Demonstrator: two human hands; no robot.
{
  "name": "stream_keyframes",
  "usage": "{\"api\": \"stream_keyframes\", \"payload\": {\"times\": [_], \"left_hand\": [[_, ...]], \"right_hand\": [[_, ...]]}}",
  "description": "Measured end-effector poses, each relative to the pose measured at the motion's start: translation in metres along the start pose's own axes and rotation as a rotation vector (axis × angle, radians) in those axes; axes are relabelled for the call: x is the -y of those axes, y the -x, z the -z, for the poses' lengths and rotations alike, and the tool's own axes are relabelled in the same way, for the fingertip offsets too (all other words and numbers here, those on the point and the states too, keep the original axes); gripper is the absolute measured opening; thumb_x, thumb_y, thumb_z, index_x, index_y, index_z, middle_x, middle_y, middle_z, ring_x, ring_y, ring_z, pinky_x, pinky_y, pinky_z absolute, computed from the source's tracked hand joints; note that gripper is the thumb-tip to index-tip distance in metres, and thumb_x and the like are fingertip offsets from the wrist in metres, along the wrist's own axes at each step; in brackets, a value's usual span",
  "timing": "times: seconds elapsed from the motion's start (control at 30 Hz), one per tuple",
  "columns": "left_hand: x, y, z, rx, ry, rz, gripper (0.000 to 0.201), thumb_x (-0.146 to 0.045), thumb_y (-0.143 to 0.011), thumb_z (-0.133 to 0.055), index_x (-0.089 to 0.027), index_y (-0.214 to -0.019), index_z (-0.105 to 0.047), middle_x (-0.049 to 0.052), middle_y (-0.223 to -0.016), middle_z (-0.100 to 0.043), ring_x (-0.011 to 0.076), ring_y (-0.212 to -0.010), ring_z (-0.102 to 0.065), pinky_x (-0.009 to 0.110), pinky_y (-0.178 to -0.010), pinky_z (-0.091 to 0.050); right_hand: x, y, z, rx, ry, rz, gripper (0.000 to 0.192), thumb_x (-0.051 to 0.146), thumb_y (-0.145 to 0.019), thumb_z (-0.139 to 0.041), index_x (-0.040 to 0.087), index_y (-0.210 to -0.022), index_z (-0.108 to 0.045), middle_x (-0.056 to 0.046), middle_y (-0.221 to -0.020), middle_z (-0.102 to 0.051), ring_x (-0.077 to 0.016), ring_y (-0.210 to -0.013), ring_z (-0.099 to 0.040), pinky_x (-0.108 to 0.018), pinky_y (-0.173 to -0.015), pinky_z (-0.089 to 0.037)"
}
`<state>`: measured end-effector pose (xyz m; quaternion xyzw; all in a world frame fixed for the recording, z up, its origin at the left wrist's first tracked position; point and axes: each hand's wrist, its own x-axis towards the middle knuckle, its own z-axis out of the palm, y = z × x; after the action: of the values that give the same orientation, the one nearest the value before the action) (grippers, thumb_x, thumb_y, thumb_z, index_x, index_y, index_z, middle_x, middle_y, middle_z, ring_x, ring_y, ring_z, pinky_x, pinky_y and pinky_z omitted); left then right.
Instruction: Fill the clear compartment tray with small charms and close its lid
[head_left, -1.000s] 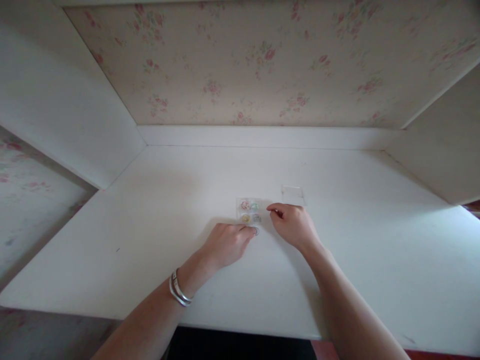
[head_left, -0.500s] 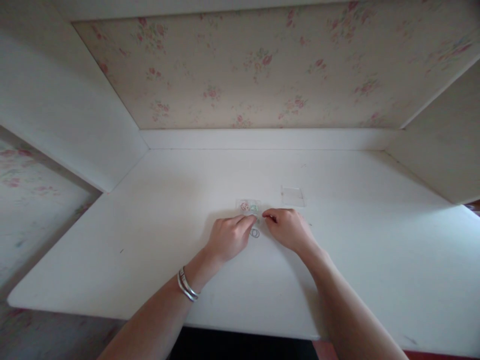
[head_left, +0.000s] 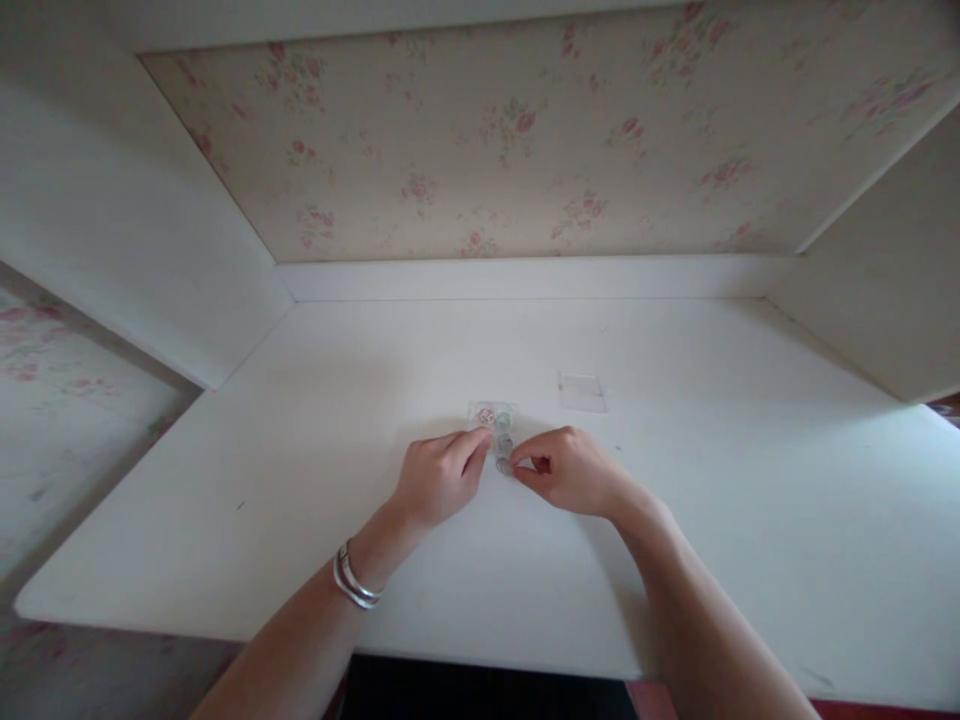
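Grey, thin, rounded loops (head_left: pixel 502 466) at right hand (head_left: pixel 571 472)

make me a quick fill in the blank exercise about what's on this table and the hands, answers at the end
1. The silver bracelets are on the person's ____ wrist.
2. In the clear box, the red rings lie beside the ____ rings in the far row.
3. As the camera sees it, the flat clear piece lies to the ____ of the box.
4. The hand at the loose grey rings is the person's ____ one.

Missing words: left; green; right; right
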<state>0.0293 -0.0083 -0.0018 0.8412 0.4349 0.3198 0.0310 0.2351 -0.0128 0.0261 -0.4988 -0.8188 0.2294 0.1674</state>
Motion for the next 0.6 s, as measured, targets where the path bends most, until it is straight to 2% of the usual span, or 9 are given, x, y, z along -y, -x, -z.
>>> {"api": "stream_keyframes", "payload": {"times": [0.13, 0.27, 0.4, 0.6], "left_hand": [[-0.0012, 0.0020, 0.0039, 0.000, 0.012, -0.024, 0.023, -0.024, -0.090, -0.046, -0.018, -0.100, -0.065, 0.005, -0.082, -0.072, 0.0127, -0.067, -0.066, 0.022, -0.066, -0.052], [-0.0023, 0.0028, 0.0061, 0.051, 0.008, -0.067, 0.025, -0.025, -0.091, -0.043, -0.019, -0.097, -0.066, 0.004, -0.073, -0.071, 0.0118, -0.061, -0.065, 0.020, -0.059, -0.050], [-0.0023, 0.0037, 0.0065, 0.102, -0.017, -0.091, 0.026, -0.025, -0.091, -0.042, -0.020, -0.094, -0.067, 0.003, -0.068, -0.070, 0.0115, -0.056, -0.063, 0.020, -0.053, -0.048], [-0.0001, 0.0046, 0.0061, 0.092, -0.019, -0.106, 0.028, -0.025, -0.091, -0.040, -0.020, -0.097, -0.067, 0.005, -0.072, -0.071, 0.0123, -0.059, -0.064, 0.020, -0.053, -0.048]], "right_hand": [[-0.0009, -0.0006, -0.0038, 0.017, 0.079, 0.034, 0.019, 0.026, -0.080, -0.054, 0.030, -0.075, -0.072, 0.005, -0.066, -0.067, -0.0093, -0.056, -0.054, -0.022, -0.054, -0.032], [-0.0017, -0.0015, -0.0070, 0.050, 0.146, 0.062, 0.027, 0.028, -0.084, -0.050, 0.027, -0.064, -0.068, 0.004, -0.064, -0.067, -0.0103, -0.057, -0.054, -0.023, -0.054, -0.029], [-0.0010, -0.0024, -0.0089, 0.101, 0.116, 0.078, 0.026, 0.026, -0.086, -0.047, 0.028, -0.073, -0.069, 0.003, -0.073, -0.070, -0.0123, -0.065, -0.059, -0.023, -0.059, -0.033], [0.0009, -0.0014, -0.0077, 0.116, 0.048, 0.110, 0.025, 0.023, -0.088, -0.045, 0.028, -0.086, -0.069, 0.003, -0.084, -0.071, -0.0135, -0.076, -0.062, -0.023, -0.065, -0.038]]}}
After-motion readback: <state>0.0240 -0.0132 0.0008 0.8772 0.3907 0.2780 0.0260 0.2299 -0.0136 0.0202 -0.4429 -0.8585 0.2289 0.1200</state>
